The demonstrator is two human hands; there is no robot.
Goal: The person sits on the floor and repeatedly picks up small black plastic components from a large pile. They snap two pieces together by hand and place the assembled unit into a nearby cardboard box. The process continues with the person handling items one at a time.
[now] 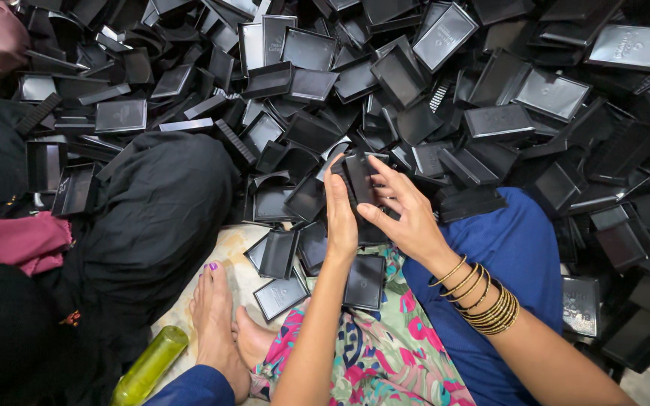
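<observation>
Far to the left of the grip we see a bundle of black cloth lying over the edge of the heap, with a pink cloth beside it. Below and left of the grip a yellow-green bottle lies on its side on the floor, just beside two bare feet.

Our left hand stands upright with its fingers pressed along the left side of a small black box, a flat rectangular piece with a matte face and a raised rim. Our right hand closes on the same box from the right, thumb low on its front and fingers spread behind its upper edge. So both hands are clamped on the box, which sits between them, held up just above our lap.

Directly under the grip several black trays lie loose, and one more black lid rests on the flowered fabric over our knee. These shallow trays hold nothing that we can make out.

Just right of the grip, blue cloth covers the other leg, and a stack of gold bangles rings the right wrist.

Above and to the right of the grip a great heap of black boxes and lids spreads across the floor, open trays and shiny lids jumbled at all angles, crowding right up to the hands.
</observation>
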